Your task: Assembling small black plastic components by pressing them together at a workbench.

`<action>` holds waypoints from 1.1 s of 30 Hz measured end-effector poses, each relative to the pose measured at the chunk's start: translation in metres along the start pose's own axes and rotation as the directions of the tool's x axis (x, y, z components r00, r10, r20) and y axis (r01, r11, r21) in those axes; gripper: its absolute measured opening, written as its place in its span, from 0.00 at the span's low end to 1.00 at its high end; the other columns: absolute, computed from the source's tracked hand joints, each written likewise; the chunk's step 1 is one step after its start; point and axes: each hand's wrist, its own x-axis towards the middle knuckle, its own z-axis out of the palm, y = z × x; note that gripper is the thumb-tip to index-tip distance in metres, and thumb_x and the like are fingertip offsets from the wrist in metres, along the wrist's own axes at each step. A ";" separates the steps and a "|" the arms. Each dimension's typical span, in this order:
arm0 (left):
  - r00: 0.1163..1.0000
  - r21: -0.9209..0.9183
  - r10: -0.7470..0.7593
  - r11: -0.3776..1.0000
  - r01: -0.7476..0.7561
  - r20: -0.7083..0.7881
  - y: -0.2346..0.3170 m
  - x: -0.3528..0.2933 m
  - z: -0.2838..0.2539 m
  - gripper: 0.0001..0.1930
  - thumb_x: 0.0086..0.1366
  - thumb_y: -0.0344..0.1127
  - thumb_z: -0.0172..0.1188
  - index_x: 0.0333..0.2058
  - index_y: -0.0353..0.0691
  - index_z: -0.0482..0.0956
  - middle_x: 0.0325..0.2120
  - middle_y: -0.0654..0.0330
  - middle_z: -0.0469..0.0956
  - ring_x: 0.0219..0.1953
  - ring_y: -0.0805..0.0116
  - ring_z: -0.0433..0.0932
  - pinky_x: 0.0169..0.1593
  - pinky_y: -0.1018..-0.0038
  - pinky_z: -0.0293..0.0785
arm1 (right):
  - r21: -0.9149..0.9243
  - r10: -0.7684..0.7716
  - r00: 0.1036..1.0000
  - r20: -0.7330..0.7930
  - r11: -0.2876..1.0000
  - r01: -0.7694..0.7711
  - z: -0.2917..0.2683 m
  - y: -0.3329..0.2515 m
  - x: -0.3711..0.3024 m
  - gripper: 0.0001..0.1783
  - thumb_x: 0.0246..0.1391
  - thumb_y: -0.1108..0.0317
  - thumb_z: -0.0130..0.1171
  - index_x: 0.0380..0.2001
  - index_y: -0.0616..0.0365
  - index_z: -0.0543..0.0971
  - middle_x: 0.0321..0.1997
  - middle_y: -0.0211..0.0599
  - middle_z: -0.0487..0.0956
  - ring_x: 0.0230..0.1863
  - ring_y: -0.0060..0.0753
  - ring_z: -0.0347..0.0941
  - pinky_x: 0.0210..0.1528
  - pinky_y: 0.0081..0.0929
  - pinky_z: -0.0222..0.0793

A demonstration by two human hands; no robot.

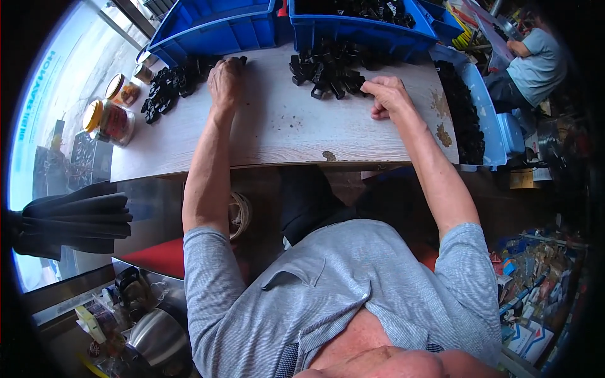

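Observation:
Two heaps of small black plastic parts lie on the pale wood-grain table point(302, 140). My left hand point(225, 83) is closed at the right end of the left heap point(170, 88), with a small black plastic part point(243, 60) showing at its fingertips. Across the table, my right hand point(389, 96) is at the right edge of the larger heap point(331, 68). Its thumb and forefinger close on a black part point(365, 87) there, while the other fingers curl under. The exact shape of either part is too small to make out.
Behind the heaps stand two blue bins point(217, 31) point(362, 30); the right one holds black parts. A light-blue tub point(485, 107) of black parts adjoins the table's right edge. Lidded jars point(112, 121) line the left side. Another person point(539, 63) sits at the far right.

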 end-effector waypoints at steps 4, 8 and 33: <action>0.999 0.037 -0.033 0.999 0.033 0.002 -0.001 -0.002 -0.006 0.10 0.63 0.38 0.56 0.31 0.40 0.83 0.32 0.46 0.81 0.38 0.46 0.80 0.43 0.53 0.74 | 0.010 -0.022 1.000 -0.016 1.000 0.022 -0.009 0.007 -0.008 0.17 0.53 0.59 0.64 0.44 0.55 0.81 0.16 0.29 0.71 0.14 0.24 0.70 0.18 0.29 0.76; 0.993 0.008 -0.096 0.995 0.097 -0.068 0.005 -0.007 -0.003 0.10 0.64 0.38 0.57 0.36 0.41 0.84 0.34 0.48 0.82 0.39 0.47 0.80 0.45 0.55 0.73 | 0.004 -0.054 0.998 -0.044 0.999 0.054 -0.015 0.011 -0.014 0.19 0.55 0.55 0.64 0.45 0.55 0.80 0.13 0.25 0.68 0.15 0.22 0.70 0.19 0.27 0.75; 0.991 -0.804 -0.056 0.579 0.133 0.124 0.128 -0.118 -0.038 0.15 0.63 0.25 0.63 0.49 0.36 0.81 0.33 0.58 0.84 0.27 0.77 0.79 0.28 0.79 0.74 | 0.057 0.043 0.999 0.011 0.997 -0.043 -0.030 0.018 -0.046 0.14 0.55 0.61 0.66 0.42 0.54 0.79 0.13 0.23 0.67 0.13 0.19 0.68 0.18 0.26 0.73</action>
